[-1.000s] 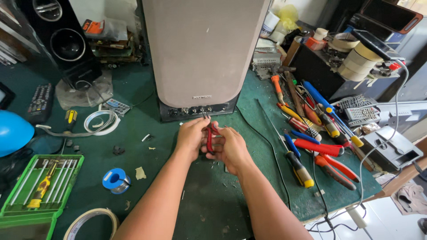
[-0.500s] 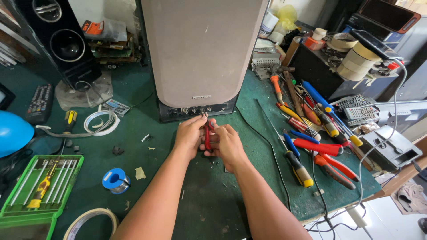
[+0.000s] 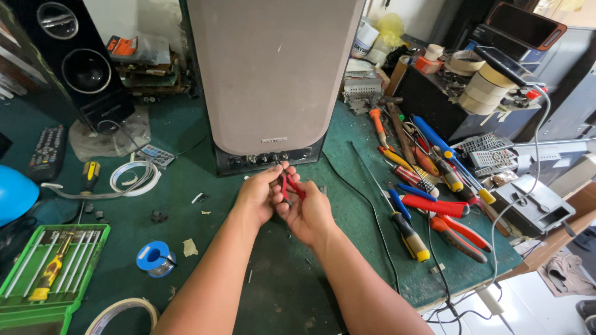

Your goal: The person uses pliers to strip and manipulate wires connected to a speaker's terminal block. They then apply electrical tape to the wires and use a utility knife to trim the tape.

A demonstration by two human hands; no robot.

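My left hand (image 3: 257, 195) and my right hand (image 3: 308, 213) meet over the green bench top, just in front of a tall grey speaker cabinet (image 3: 273, 74). Between the fingers sits a small red-handled cutter (image 3: 290, 185); the right hand grips its handles and the left hand's fingertips pinch at its tip. What the tip holds is too small to make out. A row of knobs (image 3: 264, 159) runs along the cabinet's dark base right above the hands.
Screwdrivers and pliers (image 3: 428, 186) lie scattered at the right. A black cable (image 3: 366, 205) crosses the bench. A blue solder spool (image 3: 155, 257), green tool tray (image 3: 46, 270), white coiled wire (image 3: 131, 177), remote (image 3: 46, 152) and black speaker (image 3: 74, 62) are at the left.
Both hands stay together in front of the cabinet; the red cutter has tilted slightly and the fingers have shifted around it.
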